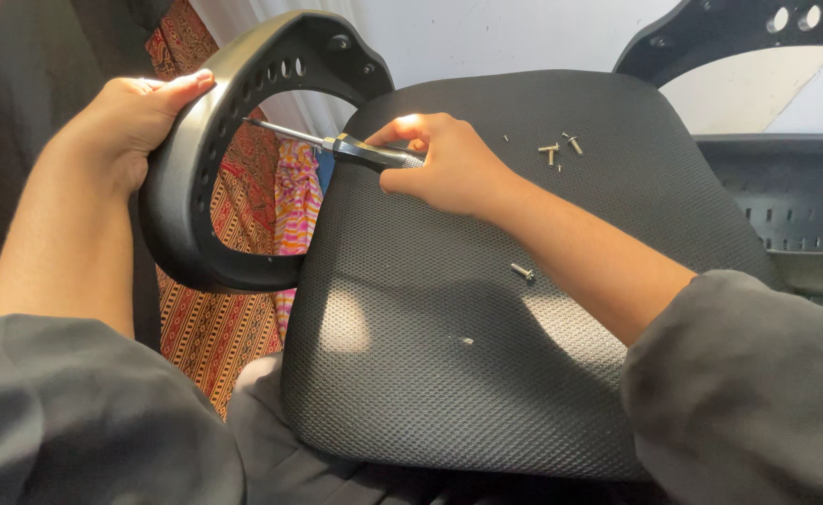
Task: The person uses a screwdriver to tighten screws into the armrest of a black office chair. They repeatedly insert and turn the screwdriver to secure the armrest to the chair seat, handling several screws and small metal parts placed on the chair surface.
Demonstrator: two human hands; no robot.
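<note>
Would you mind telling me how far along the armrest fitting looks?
Done: not clear; whether any screw is already in cannot be seen. In hand: the left hand steadies the armrest while the right hand drives a screwdriver into it. Left: loose screws lie on the seat.

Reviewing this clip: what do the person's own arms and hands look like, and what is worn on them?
Both hands, the left hand and the right hand, are bare: no gloves, and no rings or watch that show. The forearms are uncovered; loose dark grey sleeves are pushed up near the elbows on both arms.
</note>
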